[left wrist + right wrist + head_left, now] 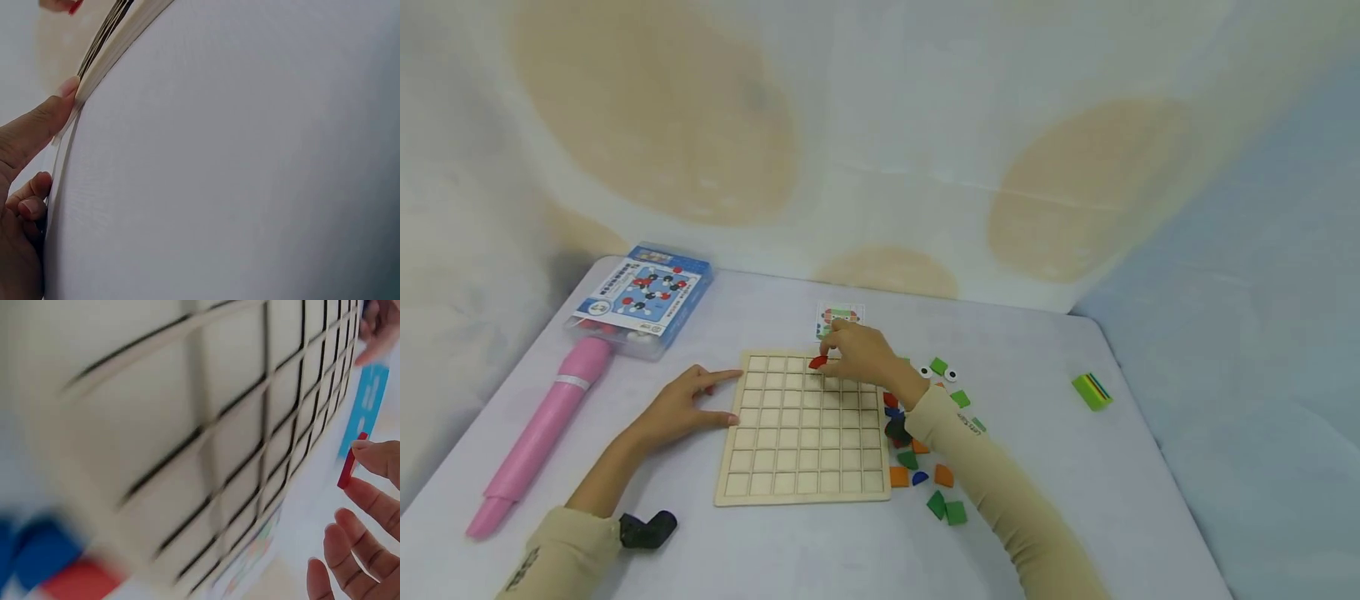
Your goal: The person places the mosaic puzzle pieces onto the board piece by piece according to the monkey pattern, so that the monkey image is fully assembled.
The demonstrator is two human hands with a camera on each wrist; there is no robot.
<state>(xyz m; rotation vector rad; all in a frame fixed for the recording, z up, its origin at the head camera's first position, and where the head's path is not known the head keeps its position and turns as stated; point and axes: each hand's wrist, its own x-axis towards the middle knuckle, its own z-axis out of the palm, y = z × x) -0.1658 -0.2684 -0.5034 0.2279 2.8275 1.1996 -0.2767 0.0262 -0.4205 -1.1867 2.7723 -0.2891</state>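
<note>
My right hand (863, 354) pinches a flat red piece (817, 362) with a curved edge between thumb and index finger, over the top rows of the wooden grid board (808, 502). The right wrist view shows the red piece (351, 464) edge-on, held above the board, with the other fingers loosely bent. On the board's left side my left hand (681, 408) touches the frame with extended thumb and index finger, spread apart. Its thumb (47, 125) lies against the board's edge in the left wrist view, and the remaining fingers are bent. A picture card (852, 310) lies behind the board, partly covered by my right hand.
Loose coloured pieces lie right of the board, among them a green square (956, 512) and an orange piece (943, 476); my right forearm hides some. At left are a pink cylinder (542, 433) and a clear box (647, 296). A green block (1092, 392) lies far right.
</note>
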